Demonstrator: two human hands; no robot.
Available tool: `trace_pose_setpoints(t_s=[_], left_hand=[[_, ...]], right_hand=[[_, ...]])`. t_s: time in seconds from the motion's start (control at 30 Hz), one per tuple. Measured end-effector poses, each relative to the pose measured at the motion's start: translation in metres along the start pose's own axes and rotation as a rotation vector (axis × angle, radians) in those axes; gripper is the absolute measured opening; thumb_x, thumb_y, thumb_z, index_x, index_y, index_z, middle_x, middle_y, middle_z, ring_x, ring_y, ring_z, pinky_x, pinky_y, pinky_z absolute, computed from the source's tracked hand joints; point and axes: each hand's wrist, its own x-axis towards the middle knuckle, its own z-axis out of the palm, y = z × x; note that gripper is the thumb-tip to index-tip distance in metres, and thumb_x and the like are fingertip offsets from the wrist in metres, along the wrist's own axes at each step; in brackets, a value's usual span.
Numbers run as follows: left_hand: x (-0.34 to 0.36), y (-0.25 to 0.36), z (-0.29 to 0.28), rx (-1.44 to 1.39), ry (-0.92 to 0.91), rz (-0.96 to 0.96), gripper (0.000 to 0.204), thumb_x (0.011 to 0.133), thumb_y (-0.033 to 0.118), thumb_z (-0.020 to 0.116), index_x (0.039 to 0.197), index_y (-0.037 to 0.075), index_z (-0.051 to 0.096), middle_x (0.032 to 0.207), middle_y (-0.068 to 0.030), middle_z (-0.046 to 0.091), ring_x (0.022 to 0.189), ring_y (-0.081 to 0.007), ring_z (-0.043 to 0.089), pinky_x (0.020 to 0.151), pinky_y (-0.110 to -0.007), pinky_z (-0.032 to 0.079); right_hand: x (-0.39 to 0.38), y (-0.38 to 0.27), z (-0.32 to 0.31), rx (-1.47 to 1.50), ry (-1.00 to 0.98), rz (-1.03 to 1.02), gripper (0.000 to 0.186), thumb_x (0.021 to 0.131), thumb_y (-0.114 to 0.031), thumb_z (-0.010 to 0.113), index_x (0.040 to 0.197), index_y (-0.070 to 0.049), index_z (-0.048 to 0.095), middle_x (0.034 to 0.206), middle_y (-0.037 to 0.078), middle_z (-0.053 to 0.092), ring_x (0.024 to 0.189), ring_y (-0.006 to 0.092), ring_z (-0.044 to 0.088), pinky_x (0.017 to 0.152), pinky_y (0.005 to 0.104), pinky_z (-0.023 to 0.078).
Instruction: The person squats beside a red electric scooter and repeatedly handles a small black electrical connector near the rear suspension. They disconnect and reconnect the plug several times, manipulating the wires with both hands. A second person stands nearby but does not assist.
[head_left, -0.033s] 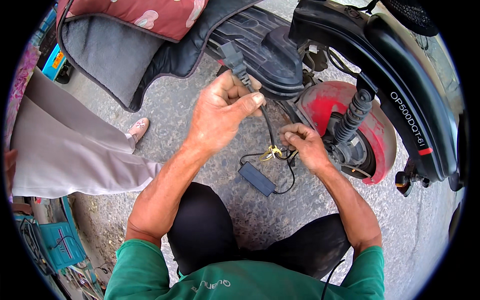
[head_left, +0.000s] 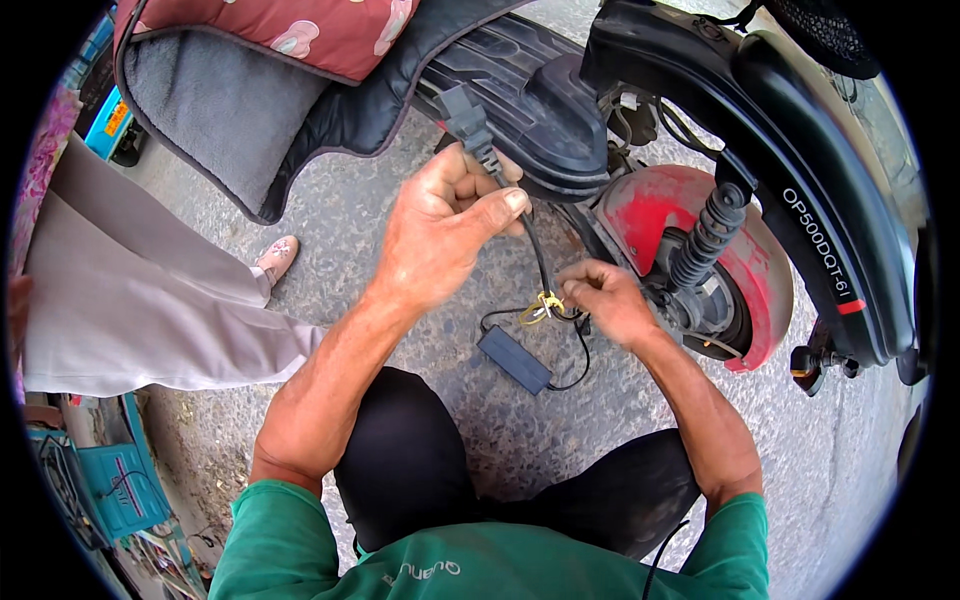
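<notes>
My left hand (head_left: 435, 225) is closed around a thick black cord, just below its dark grey plug (head_left: 466, 120), which points up and away from me. From that hand the cord (head_left: 540, 250) runs down to a yellow tie or clip (head_left: 541, 308), where thinner black wires meet. My right hand (head_left: 610, 302) is beside this junction, fingers curled and thumb drawn in; whatever lies between its fingertips is hidden. Close below, a dark rectangular power adapter (head_left: 514, 360) rests on the ground, with thin wires leaving both ends.
A black electric scooter (head_left: 820, 200) with a red rear mudguard (head_left: 640, 205) stands at right. Its footboard (head_left: 520, 90) and a padded grey-lined cover (head_left: 220, 110) are ahead. Another person in light trousers (head_left: 130, 300) stands at left. A teal box (head_left: 122, 490) sits lower left.
My right hand has shifted slightly down and left, toward the yellow tie. My left hand keeps its hold on the cord, almost still.
</notes>
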Motion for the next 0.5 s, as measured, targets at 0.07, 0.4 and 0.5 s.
trace_pose_setpoints(t_s=[0.07,0.4,0.5], left_hand=[[-0.002,0.003,-0.002,-0.017,0.002,-0.002,0.028,0.091,0.017,0.071,0.109,0.001,0.058,0.092,-0.013,0.07,0.079,-0.0179,0.067,0.079,-0.032,0.052],[-0.003,-0.002,-0.007,-0.114,0.033,0.016,0.025,0.092,0.013,0.07,0.109,0.0,0.057,0.091,-0.0128,0.069,0.081,-0.019,0.068,0.076,-0.032,0.055],[-0.001,-0.003,-0.01,-0.128,-0.026,-0.011,0.026,0.092,0.012,0.07,0.113,0.001,0.058,0.095,-0.0108,0.068,0.084,-0.0175,0.068,0.075,-0.032,0.056]], right_hand=[[-0.004,-0.005,0.005,-0.074,-0.035,0.017,0.024,0.091,-0.013,0.061,0.106,0.005,0.068,0.09,0.008,0.071,0.084,0.0133,0.064,0.08,0.0296,0.05],[-0.022,-0.04,0.006,-0.308,-0.211,-0.104,0.023,0.092,-0.011,0.055,0.107,0.002,0.067,0.096,0.013,0.07,0.091,0.018,0.065,0.083,0.033,0.05],[-0.026,-0.047,0.007,-0.154,-0.09,-0.18,0.022,0.093,-0.011,0.056,0.107,0.003,0.067,0.097,0.013,0.07,0.094,0.0172,0.066,0.084,0.0318,0.051]])
